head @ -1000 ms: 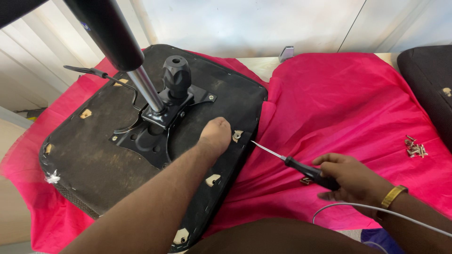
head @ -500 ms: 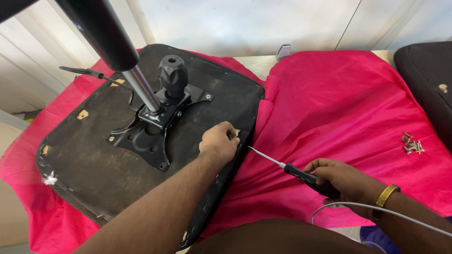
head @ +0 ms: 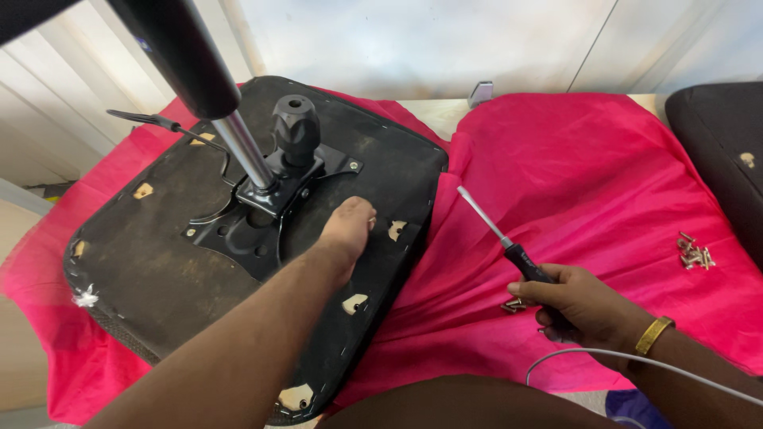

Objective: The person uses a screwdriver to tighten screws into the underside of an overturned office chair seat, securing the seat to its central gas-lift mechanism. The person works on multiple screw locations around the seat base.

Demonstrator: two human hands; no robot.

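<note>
While the left hand presses flat on the upturned seat beside its bracket, the right hand grips a screwdriver lifted clear; loose screws could slide off the cloth.

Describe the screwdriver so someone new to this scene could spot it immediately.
Start at the pink cloth, right of the upturned black seat base. The right hand grips the screwdriver there: black handle, thin silver shaft angled up-left, unlike the short loose screws nearby.

Bare forearms, gold wristband
</note>
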